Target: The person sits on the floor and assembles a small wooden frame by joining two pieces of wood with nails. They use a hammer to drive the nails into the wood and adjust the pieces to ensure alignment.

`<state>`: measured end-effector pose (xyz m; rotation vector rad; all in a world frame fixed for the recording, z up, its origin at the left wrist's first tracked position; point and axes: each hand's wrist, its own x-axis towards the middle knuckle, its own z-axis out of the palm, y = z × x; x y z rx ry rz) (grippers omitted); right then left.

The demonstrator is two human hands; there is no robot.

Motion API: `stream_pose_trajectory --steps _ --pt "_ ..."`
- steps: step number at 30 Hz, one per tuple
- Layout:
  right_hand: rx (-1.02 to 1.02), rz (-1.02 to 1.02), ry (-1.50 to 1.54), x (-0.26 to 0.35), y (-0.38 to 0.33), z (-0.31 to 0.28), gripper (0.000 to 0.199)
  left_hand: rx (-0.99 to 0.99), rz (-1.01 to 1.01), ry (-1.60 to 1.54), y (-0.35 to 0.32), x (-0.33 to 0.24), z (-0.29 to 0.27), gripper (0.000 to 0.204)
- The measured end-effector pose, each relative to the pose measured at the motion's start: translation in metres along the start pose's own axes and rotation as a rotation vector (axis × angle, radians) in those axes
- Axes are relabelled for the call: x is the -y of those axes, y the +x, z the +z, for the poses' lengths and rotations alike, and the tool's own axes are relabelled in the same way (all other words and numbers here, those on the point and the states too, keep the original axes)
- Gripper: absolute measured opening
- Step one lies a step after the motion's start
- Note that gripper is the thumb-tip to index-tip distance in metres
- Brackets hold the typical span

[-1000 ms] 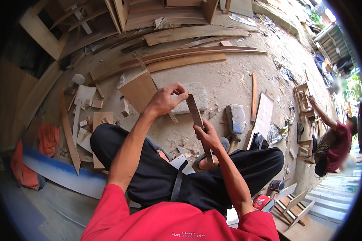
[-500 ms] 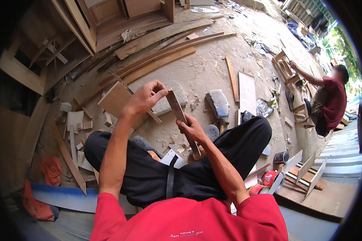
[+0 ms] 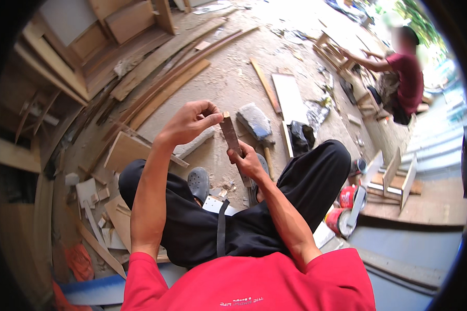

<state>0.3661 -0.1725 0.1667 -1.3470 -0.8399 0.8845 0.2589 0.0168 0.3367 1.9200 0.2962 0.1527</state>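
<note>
Upright between my knees is a narrow dark brown wooden strip [image 3: 230, 136], its top end paler. My right hand [image 3: 247, 163] is wrapped round its middle, the thumb lying along its face. At the top end is my left hand [image 3: 191, 122], with its fingers curled and its thumb tip against or right beside the wood. Whatever sits in that pinch is too small or hidden to name. The strip's lower end reaches down between my grey clogs [image 3: 198, 182]. Beyond it lie a hammer [image 3: 268, 155] with a wooden handle and a rough grey block [image 3: 254, 122].
Long planks [image 3: 166, 92] and a wooden cabinet [image 3: 124, 44] fill the far left. Offcuts [image 3: 88, 194] lie by my left knee. To my right stand paint cans [image 3: 340, 220] and upright board pieces [image 3: 392, 171]. Another person [image 3: 406, 78] works on a wooden frame at the far right.
My view has turned to the right, so the surroundings sit further left in it. Both hands stay at the wooden strip, which stands slightly more upright in view.
</note>
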Motion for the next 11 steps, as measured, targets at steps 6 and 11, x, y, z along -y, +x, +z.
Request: stream_pose_trajectory --steps 6,11 --pt "-0.185 0.025 -0.122 -0.017 -0.032 -0.020 0.040 0.170 -0.006 0.022 0.026 0.002 0.026 0.021" --pt "-0.353 0.047 -0.121 -0.019 -0.055 -0.017 0.040 0.244 0.106 0.097 0.051 0.001 0.048 0.019"
